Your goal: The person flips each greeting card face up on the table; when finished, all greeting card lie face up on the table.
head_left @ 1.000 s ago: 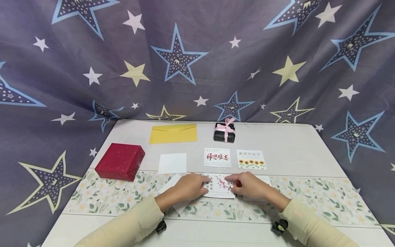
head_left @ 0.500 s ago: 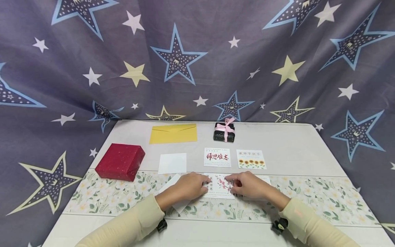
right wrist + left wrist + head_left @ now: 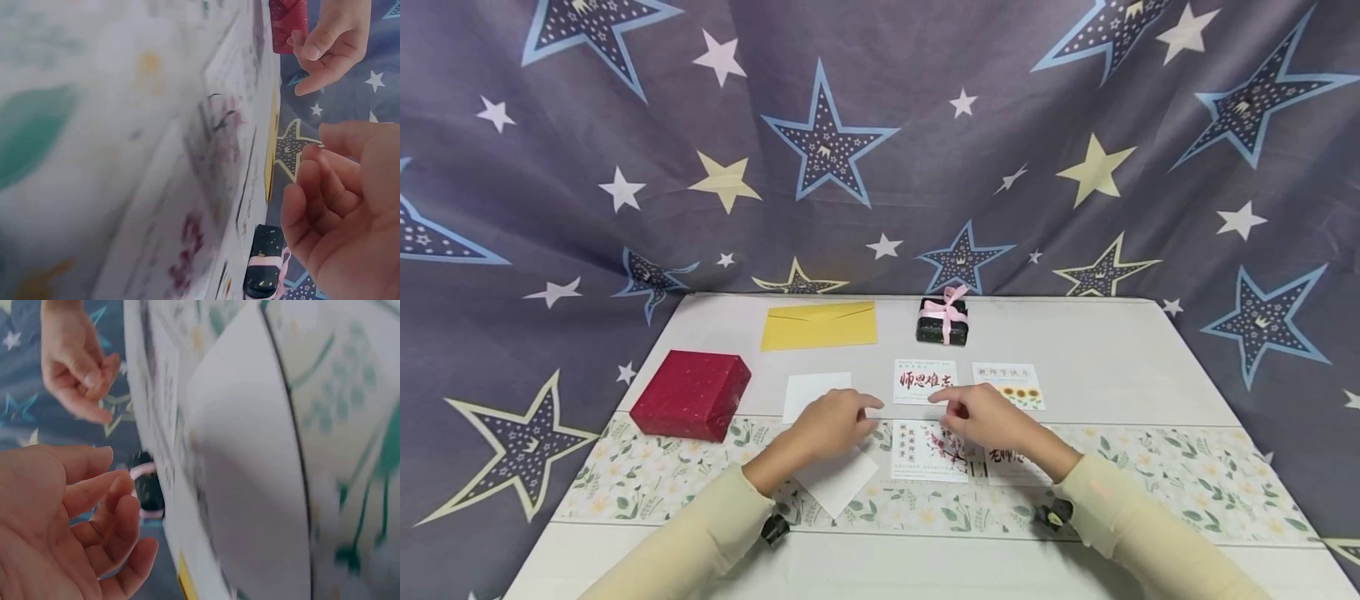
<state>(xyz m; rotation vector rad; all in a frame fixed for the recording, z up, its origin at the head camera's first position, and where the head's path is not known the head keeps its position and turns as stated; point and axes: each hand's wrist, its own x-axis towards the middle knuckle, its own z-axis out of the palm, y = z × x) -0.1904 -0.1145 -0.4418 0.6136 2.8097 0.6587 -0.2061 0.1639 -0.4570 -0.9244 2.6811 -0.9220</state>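
Both hands are raised over the table and hold nothing, their fingers loosely bent. In the head view my left hand [image 3: 833, 423] overlaps a blank white card [image 3: 811, 390] and a tilted white card [image 3: 841, 490]. My right hand [image 3: 983, 414] hovers between a card with red writing [image 3: 917, 377] and a pink-blossom card [image 3: 928, 460] lying flat. Partly behind the right forearm lie a card with dark red characters [image 3: 1009, 473] and a sunflower card [image 3: 1026, 396]. Each wrist view shows relaxed, empty fingers above the cards.
A dark red box [image 3: 688, 392] stands at the left of the table. Toward the back are a yellow envelope [image 3: 820, 327] and a small black gift box [image 3: 942, 321] with a pink ribbon. A star-patterned curtain [image 3: 880, 75] hangs behind the table.
Both hands have let go of the pink-blossom card and lifted off it; the left moved left, the right slightly up and away. The card now lies flat, largely uncovered.
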